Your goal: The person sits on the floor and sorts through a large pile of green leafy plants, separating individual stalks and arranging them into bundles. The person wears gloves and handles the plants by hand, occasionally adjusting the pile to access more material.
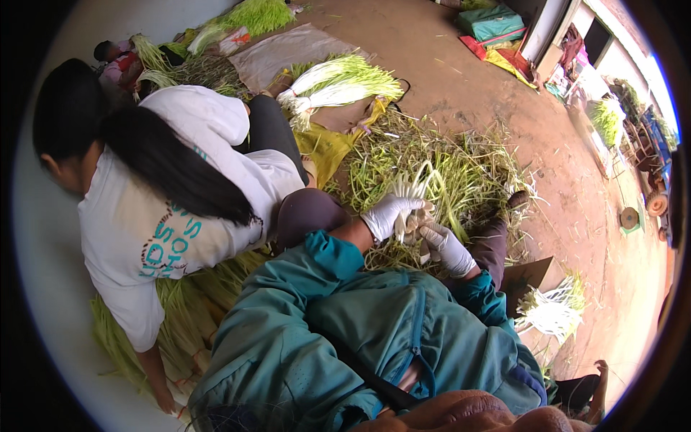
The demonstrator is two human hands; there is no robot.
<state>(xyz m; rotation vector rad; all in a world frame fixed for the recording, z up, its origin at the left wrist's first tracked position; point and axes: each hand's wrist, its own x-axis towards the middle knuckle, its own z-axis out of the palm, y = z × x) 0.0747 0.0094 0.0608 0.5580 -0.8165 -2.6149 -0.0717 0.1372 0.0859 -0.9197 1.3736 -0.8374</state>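
My left hand (387,214), in a white glove, is closed round a small bunch of pale, leafy stalks (412,189). Their white ends lie between my two hands, and the leaf ends bend over beyond my fingers. My right hand (449,252), also gloved in white, has its fingers bent in against the near end of the bunch. Whether it grips the same stalks or a loose piece is hidden by the fingers. Beneath and beyond both hands spreads a heap of loose green and yellow leaf trimmings (468,173).
At my left a person in a white shirt (165,194) bends toward long pale-green stalks (180,309). Tied bundles (338,83) lie on cloth beyond. A white-stemmed bunch (554,309) is at my right, beside a brown board (529,281). A green-wrapped bale (491,24) stands far off.
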